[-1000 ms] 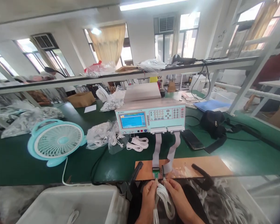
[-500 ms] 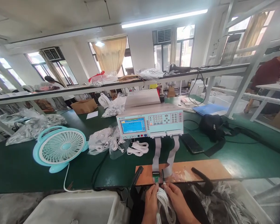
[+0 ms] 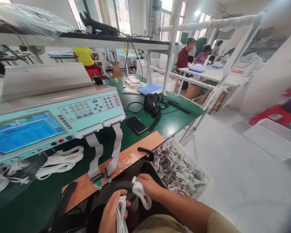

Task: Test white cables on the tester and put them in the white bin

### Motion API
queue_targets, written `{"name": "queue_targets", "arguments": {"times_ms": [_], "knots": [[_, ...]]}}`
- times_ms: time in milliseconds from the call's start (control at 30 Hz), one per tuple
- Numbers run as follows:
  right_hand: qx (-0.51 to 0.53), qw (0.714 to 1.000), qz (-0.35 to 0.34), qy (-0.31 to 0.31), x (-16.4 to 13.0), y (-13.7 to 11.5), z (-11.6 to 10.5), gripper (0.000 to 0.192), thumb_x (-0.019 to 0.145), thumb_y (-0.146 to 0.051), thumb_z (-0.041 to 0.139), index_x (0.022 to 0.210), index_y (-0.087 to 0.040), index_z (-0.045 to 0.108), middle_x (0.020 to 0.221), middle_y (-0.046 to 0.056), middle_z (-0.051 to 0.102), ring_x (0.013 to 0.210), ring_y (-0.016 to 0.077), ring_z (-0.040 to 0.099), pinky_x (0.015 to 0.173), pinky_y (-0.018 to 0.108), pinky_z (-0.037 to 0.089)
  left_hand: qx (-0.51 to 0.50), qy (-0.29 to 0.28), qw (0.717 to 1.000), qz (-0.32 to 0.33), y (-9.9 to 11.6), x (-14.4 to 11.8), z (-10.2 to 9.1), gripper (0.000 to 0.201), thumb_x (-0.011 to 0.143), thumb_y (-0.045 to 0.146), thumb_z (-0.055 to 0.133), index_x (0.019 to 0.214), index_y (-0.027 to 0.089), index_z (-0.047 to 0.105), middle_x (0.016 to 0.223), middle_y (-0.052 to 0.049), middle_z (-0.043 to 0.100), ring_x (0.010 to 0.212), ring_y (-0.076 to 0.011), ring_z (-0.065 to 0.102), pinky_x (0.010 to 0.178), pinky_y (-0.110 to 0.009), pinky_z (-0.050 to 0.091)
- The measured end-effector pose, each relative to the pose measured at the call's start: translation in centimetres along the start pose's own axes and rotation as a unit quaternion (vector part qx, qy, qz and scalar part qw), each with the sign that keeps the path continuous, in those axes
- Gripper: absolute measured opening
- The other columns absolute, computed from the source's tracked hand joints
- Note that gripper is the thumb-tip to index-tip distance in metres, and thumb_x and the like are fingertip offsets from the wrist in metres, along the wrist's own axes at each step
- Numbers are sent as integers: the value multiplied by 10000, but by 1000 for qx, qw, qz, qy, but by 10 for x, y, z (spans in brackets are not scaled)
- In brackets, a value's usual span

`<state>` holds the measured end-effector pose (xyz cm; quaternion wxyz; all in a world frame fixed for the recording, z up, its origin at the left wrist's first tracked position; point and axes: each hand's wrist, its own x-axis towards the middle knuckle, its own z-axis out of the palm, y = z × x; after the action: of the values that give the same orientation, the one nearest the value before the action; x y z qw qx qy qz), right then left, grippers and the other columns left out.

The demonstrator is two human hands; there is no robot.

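My left hand (image 3: 109, 210) is wrapped round a long coiled white cable bundle (image 3: 121, 213) near the bottom of the view. To its right, my right hand (image 3: 148, 185) grips a smaller looped white cable bundle (image 3: 142, 196), held apart from the first one. Both hands are in front of the orange board (image 3: 135, 145), clear of the green connector board (image 3: 97, 183) on its edge. Two grey ribbon cables (image 3: 116, 145) run from there up to the turquoise tester (image 3: 92, 110), whose blue screen is lit. My right forearm lies close to a white bin (image 3: 206, 191) full of cable bundles.
A black phone (image 3: 136, 125) and a black bag (image 3: 151, 103) lie on the green table (image 3: 174, 121). More white cable (image 3: 63, 161) sits below the tester. Black clamps (image 3: 146, 152) stand on the orange board. Metal shelf posts (image 3: 172, 48) rise behind; people work at tables farther back.
The view has swung right and closer. Both hands have drawn back from the connectors, where they were together around white cable; now they are apart, each with a bundle.
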<state>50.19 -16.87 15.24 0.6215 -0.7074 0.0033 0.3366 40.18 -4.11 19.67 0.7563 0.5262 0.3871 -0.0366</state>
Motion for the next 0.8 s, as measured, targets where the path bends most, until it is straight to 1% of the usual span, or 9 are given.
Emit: {"name": "queue_targets", "arguments": {"times_ms": [133,233,300,400,433,500,600,700,800], "knots": [[-89,985,0,148,3,4,-113,154,731,-247,434,693,-122,516,713,85,511,739,194,498,685,306,390,-153,-64,982,-94,7,-9,12,426,590,255,674,984,191,525,1049,-41,577,826,-191,603,569,-258,470],[-149,960,-42,232,1,7,-152,248,731,-289,514,904,-111,526,1013,156,492,1062,277,411,909,392,307,-144,-92,980,-101,11,-10,23,428,640,224,659,1046,201,526,1159,-50,543,990,-202,580,697,-263,489],[-166,967,-74,176,-12,8,-137,388,730,-334,556,1041,-108,508,1055,145,490,1029,255,441,923,392,313,-124,-95,984,-82,9,-7,32,432,674,258,667,1076,192,522,1178,-65,541,1089,-204,536,778,-249,477],[-98,983,-92,-123,-43,7,-76,549,741,-350,575,1213,-126,406,1032,105,527,884,188,516,799,329,416,-88,-75,993,-37,3,-4,46,529,638,288,713,1114,153,527,1201,-107,534,1177,-223,469,916,-265,425],[-63,976,-93,-184,-52,6,-54,561,716,-316,600,1209,-133,405,1011,91,535,852,177,520,759,309,428,-71,-76,994,-21,2,-5,48,541,639,297,714,1127,148,535,1239,-111,510,1201,-224,446,958,-268,398],[3,976,-100,-195,-62,7,-22,462,704,-260,591,1126,-132,454,958,66,549,808,157,512,721,285,425,-37,-94,995,1,2,-7,47,536,685,324,677,1179,175,532,1318,-93,448,1231,-215,413,1001,-268,365],[138,970,-38,-196,-61,12,-7,375,730,-257,543,1066,-116,456,796,41,562,676,140,519,618,269,420,1,-94,995,26,8,-13,34,542,750,358,608,1260,239,465,1333,-56,435,1200,-188,447,967,-249,400],[189,953,4,-237,-57,15,-12,433,732,-280,565,1100,-102,424,745,43,567,655,155,540,601,275,420,67,-22,997,45,9,-18,18,534,727,424,614,1191,198,479,1217,-75,506,998,-164,568,696,-197,495],[119,959,-56,-251,-57,11,-12,322,737,-195,542,1037,-108,464,809,43,547,712,137,514,654,264,411,102,-27,994,18,2,-20,12,492,707,530,590,968,118,523,908,-75,560,664,-116,562,397,-162,373]]}}
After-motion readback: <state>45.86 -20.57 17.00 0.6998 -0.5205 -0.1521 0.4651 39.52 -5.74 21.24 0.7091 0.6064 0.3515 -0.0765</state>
